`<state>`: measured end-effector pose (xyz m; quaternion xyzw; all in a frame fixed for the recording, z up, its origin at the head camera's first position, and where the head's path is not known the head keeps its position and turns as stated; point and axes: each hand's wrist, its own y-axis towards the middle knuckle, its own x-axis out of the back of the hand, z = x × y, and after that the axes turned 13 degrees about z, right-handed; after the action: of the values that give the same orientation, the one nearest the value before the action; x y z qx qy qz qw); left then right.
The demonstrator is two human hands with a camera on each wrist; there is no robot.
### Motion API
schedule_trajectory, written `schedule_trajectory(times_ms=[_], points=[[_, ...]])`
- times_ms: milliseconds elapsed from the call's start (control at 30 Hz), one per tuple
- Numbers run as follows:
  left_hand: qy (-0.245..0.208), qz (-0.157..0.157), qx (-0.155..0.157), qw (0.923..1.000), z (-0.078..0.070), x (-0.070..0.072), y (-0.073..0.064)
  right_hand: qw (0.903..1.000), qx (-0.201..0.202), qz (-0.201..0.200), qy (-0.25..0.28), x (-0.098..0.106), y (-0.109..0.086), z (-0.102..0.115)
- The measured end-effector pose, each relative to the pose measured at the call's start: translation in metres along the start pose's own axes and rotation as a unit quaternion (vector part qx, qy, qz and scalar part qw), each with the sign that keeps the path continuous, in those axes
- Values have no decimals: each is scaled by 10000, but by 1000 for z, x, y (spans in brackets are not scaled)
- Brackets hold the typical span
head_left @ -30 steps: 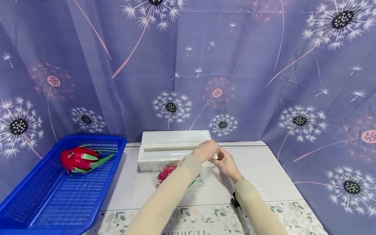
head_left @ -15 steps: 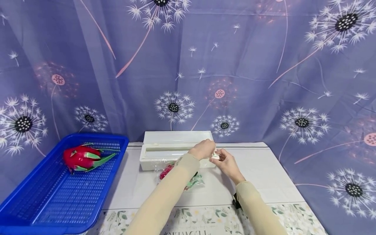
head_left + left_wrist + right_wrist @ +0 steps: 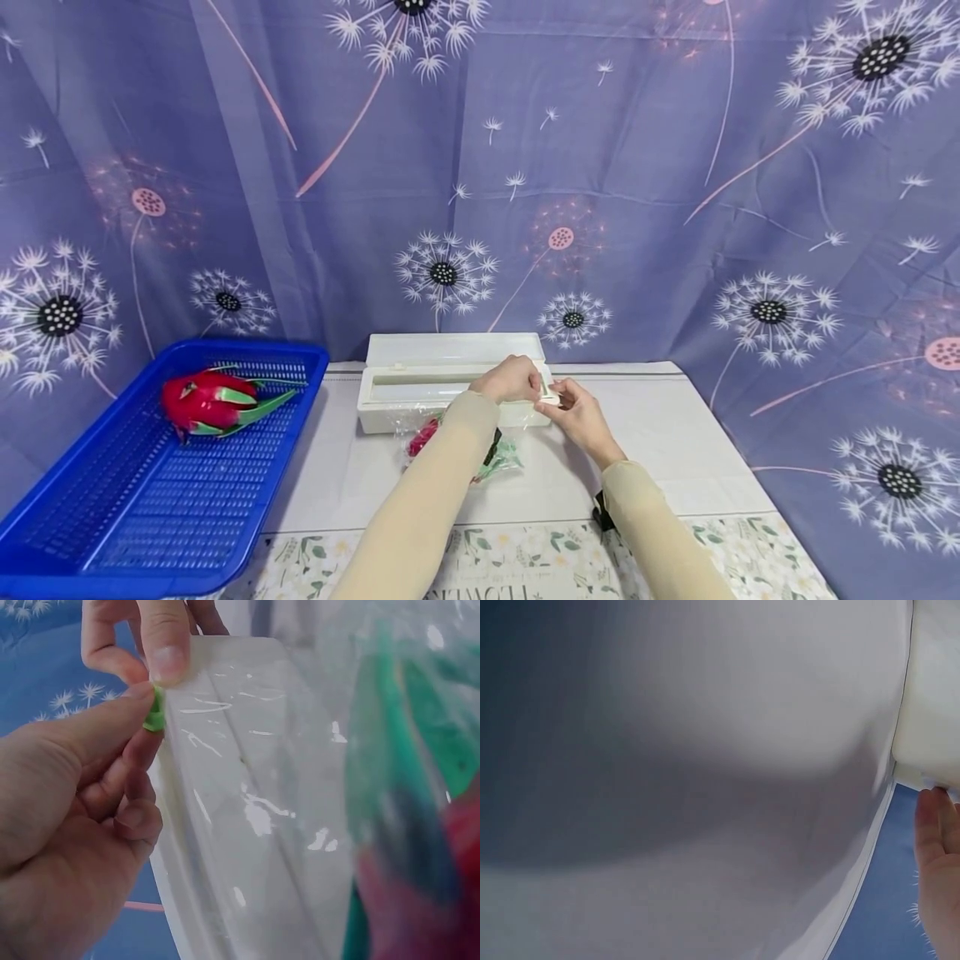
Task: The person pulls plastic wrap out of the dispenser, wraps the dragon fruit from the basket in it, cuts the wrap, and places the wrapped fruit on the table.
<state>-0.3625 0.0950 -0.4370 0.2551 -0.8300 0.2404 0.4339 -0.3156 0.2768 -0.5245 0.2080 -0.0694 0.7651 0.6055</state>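
A white cling film dispenser [image 3: 378,422] with its lid raised lies at the table's back. My left hand [image 3: 512,380] is over its right end. In the left wrist view, the left thumb and forefinger pinch a small green slider [image 3: 155,712] at the box edge. My right hand [image 3: 583,423] grips the right end corner, its thumb pressed on top. Clear film [image 3: 259,817] runs from the box over a red dragon fruit [image 3: 423,436] with green leaves [image 3: 507,458]. The left forearm hides part of that fruit. At the right wrist view's edge, right fingers [image 3: 930,825] touch the box.
A blue plastic basket [image 3: 168,508] stands at the left, with another red dragon fruit [image 3: 213,403] in it. A white cloth with a floral border [image 3: 727,542] covers the table. A purple dandelion-print curtain [image 3: 630,167] hangs behind and at the sides.
My left hand has shifted a little to the left along the dispenser, away from its right end. The right hand stays at the corner. The head view has shifted slightly.
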Motion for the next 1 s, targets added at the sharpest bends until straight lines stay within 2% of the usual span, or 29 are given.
schedule_trajectory(times_ms=[267, 433, 633, 867, 1000], points=[[52, -83, -67, 9999, 7, 3, -11, 10000, -17, 41, -37, -1, -1, 0], [-42, -101, 84, 9999, 9, 6, -16, 9999, 113, -81, 70, -1, 0, 0], [-306, -31, 480, 9984, 15, 3, -17, 9996, 83, 102, 240, -6, -1, -2], [-436, 15, 520, 9977, 15, 6, -20, 9997, 54, 63, 249, -5, -2, -1], [-315, 26, 618, 9976, 14, 9, -22, 9997, 94, -28, 215, -2, -1, 0]])
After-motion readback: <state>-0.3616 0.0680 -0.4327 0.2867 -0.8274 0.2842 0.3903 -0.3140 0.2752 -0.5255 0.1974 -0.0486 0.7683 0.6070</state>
